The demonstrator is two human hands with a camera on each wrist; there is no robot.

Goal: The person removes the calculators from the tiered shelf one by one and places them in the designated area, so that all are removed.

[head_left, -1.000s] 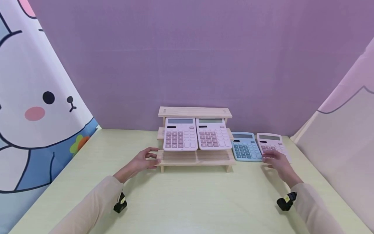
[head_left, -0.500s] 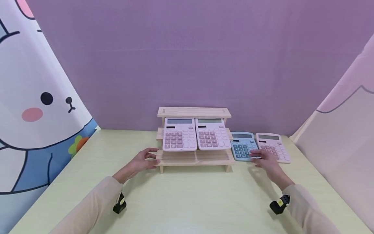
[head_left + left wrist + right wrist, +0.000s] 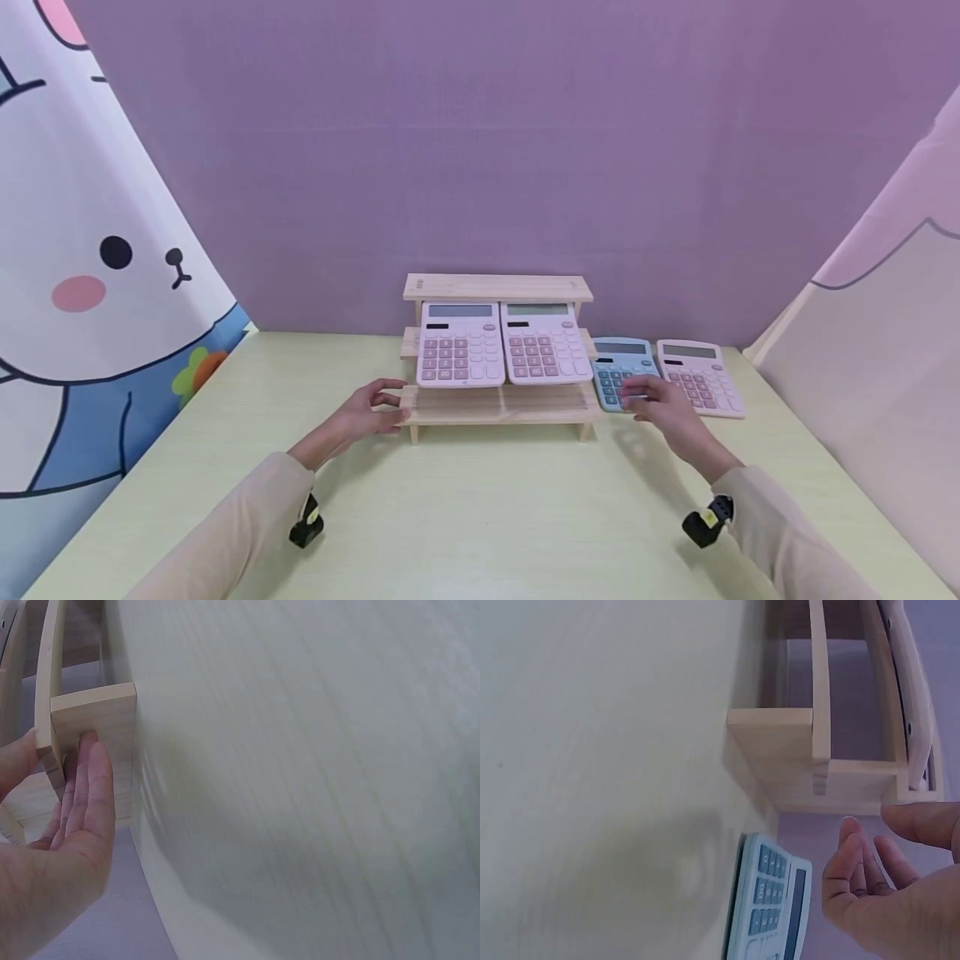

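A tiered wooden rack [image 3: 502, 408] stands mid-table, carrying two pink-and-white calculators, the left one [image 3: 461, 346] and the right one [image 3: 547, 343], tilted side by side. My left hand [image 3: 362, 414] holds the left end of the rack's lowest board; in the left wrist view the thumb is on the board and the fingers lie against the side panel. My right hand [image 3: 671, 417] hovers over the lower part of a blue calculator [image 3: 622, 354], partly hiding it. Its fingers are loosely bent with nothing between them. A second pink-and-white calculator [image 3: 712, 379] lies right of the blue one.
The light wood-grain table [image 3: 480, 508] reaches back to a purple backdrop [image 3: 480, 167]. A cartoon-printed cloth [image 3: 150, 333] hangs at the left, a pale one [image 3: 885, 350] at the right. The rack's top board [image 3: 498, 287] rises behind its calculators.
My right hand has moved left, from the front of the rightmost calculator to over the blue one. The left hand stays at the rack's end. The calculators and rack have not visibly moved.
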